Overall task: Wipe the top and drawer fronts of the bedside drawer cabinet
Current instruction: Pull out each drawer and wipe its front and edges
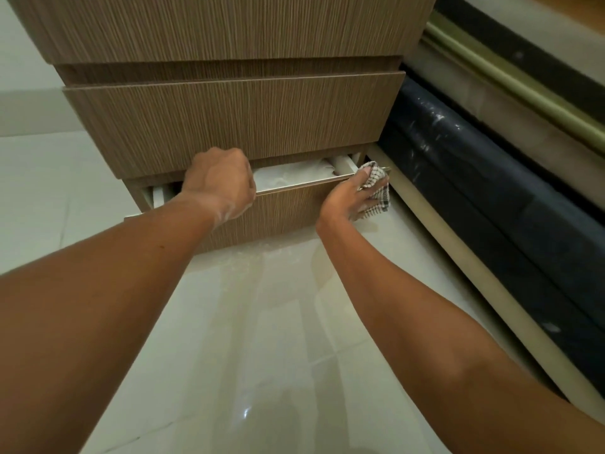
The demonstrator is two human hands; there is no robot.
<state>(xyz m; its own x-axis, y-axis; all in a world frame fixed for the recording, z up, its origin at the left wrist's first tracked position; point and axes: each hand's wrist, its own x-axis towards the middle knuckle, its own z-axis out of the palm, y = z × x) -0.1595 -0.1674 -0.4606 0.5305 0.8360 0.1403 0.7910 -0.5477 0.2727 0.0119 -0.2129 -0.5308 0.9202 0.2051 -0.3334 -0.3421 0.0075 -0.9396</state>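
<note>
The wood-grain bedside cabinet (pixel 229 119) fills the upper middle of the head view. Its bottom drawer (pixel 288 211) is pulled out a little, showing white folded fabric (pixel 294 176) inside. My left hand (pixel 219 185) is curled over the top edge of that drawer front, left of centre. My right hand (pixel 352 196) presses a black-and-white checked cloth (pixel 376 191) against the drawer front's upper right corner. The two drawers above are closed.
A bed base (pixel 491 191) with a dark plastic-wrapped side and a cream plinth runs along the right, close to the cabinet. Glossy pale floor tiles (pixel 255 339) stretch below, with wet streaks just in front of the cabinet.
</note>
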